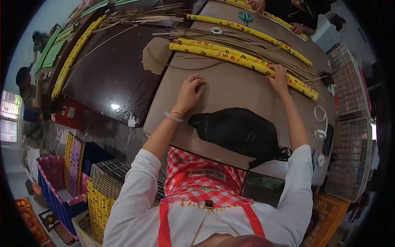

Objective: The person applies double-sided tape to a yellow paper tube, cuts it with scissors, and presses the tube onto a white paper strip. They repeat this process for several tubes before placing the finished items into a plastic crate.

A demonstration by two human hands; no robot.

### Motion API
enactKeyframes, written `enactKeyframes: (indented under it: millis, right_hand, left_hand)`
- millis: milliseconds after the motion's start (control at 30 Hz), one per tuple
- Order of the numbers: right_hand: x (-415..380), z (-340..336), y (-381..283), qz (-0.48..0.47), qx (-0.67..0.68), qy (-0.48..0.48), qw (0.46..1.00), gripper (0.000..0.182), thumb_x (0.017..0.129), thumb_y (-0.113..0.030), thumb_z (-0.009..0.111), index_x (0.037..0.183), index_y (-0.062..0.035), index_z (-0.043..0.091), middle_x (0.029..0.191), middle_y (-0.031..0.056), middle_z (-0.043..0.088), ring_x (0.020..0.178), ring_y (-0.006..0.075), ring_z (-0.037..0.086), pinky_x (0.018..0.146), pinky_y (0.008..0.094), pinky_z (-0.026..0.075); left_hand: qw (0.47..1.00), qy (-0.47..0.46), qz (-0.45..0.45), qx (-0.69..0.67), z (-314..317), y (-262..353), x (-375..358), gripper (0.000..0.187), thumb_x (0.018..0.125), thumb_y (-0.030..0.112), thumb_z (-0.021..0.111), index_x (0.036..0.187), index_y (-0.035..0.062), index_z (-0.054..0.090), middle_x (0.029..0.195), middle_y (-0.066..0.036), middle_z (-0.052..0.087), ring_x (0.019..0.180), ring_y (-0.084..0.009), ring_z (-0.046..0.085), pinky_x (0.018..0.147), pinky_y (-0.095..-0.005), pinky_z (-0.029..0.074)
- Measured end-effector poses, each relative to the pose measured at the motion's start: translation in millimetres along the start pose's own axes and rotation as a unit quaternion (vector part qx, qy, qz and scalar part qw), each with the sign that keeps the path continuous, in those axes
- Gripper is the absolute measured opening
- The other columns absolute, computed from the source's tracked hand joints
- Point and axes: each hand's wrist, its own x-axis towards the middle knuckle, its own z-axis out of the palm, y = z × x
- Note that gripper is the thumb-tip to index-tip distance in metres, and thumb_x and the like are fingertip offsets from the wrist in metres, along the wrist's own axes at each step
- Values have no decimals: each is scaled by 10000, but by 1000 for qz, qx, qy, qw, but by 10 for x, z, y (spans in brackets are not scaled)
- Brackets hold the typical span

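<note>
My left hand [191, 94] rests on the tan tabletop, loosely curled with nothing visible in it. My right hand [279, 80] has its fingers and thumb on the near yellow patterned roll [222, 54], toward its right end. A second yellow patterned roll [201, 43] lies against it on the far side, partly hidden. Thin brown strips [238, 47] lie in a loose bundle just beyond both rolls. In front of my body, between my forearms, is a black cloth bag [238, 131].
Another yellow roll [251, 31], a tape roll [216, 30] and teal scissors [245, 17] lie farther back. Across the table a co-worker's hands [297, 29] touch another roll. White baskets [349, 156] stand right; a crate of yellow rolls [98, 201] stands lower left.
</note>
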Motion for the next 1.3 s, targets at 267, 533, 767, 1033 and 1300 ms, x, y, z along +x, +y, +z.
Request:
enactKeyframes:
  millis: [267, 533, 767, 1033, 1300]
  right_hand:
    - [106, 91, 41, -7, 65, -46, 997, 343, 759, -320, 659, 1012, -104, 572, 1006, 51, 531, 978, 256, 491, 870, 408, 336]
    - [186, 139, -93, 14, -99, -24, 995, 326, 825, -368, 590, 1074, -171, 518, 1098, 48, 460, 1080, 257, 410, 895, 456, 297]
    - [116, 132, -352, 21, -183, 27, 983, 412, 841, -333, 575, 1176, -112, 483, 1132, 119, 456, 1083, 303, 423, 892, 482, 326]
    - [-578, -888, -888, -54, 83, -156, 983, 386, 909, -299, 495, 1128, 16, 541, 1183, 146, 506, 1085, 295, 478, 942, 378, 368]
    - [-1034, -1334, -1445, -90, 33, -84, 992, 316, 945, -214, 436, 1146, 7, 538, 1169, 134, 542, 1095, 236, 511, 928, 310, 403]
  left_hand:
    - [1000, -12, -24, -8, 49, -118, -11, 150, 766, 71, 607, 909, 27, 613, 1020, -128, 564, 976, -306, 529, 834, -363, 435]
    - [1000, -3, -18, 6, 98, -196, -40, 152, 755, 70, 593, 902, 36, 611, 1020, -128, 570, 950, -309, 532, 831, -365, 435]
    - [994, 28, -76, -70, 32, -128, -46, 173, 751, 87, 602, 911, 25, 621, 933, -135, 597, 827, -285, 586, 767, -342, 471]
    - [911, 241, -312, -118, -1274, 539, -1679, 222, 835, 98, 569, 1041, 19, 593, 978, -91, 611, 882, -145, 594, 777, -271, 477]
    - [564, 422, -647, 290, -1840, 887, -4909, 291, 842, 214, 574, 1060, 23, 587, 848, -109, 652, 757, -197, 629, 660, -307, 494]
